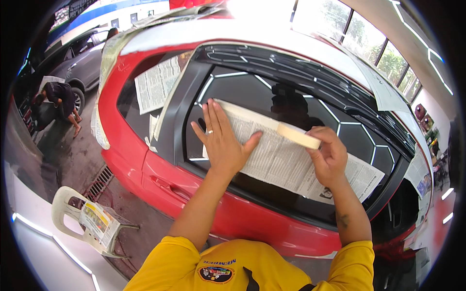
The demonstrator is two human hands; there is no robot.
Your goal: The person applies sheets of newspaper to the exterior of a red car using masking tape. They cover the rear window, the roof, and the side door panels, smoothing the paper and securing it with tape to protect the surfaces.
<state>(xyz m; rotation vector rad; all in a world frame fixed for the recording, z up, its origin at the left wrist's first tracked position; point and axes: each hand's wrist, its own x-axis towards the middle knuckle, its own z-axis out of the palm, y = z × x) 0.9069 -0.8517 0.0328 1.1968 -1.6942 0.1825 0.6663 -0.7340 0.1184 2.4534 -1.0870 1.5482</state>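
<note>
A sheet of newspaper [281, 160] lies against the dark side window [238, 87] of a red car. Masking tape runs along the paper's upper edge. My left hand [221, 138] presses flat on the paper's left end, fingers spread, a ring on one of them. In my right hand [329, 154] is a roll of masking tape [297, 136], pinched at its right end and seen edge-on near the paper's upper edge. The paper's right end reaches past my right wrist toward the window's lower corner.
Newspaper [156, 85] covers part of the smaller rear window, and the roof [194, 34] looks white. A plastic chair [63, 201] holding newspaper stands at left. Farther back, a person [58, 99] bends over near a grey car [80, 60].
</note>
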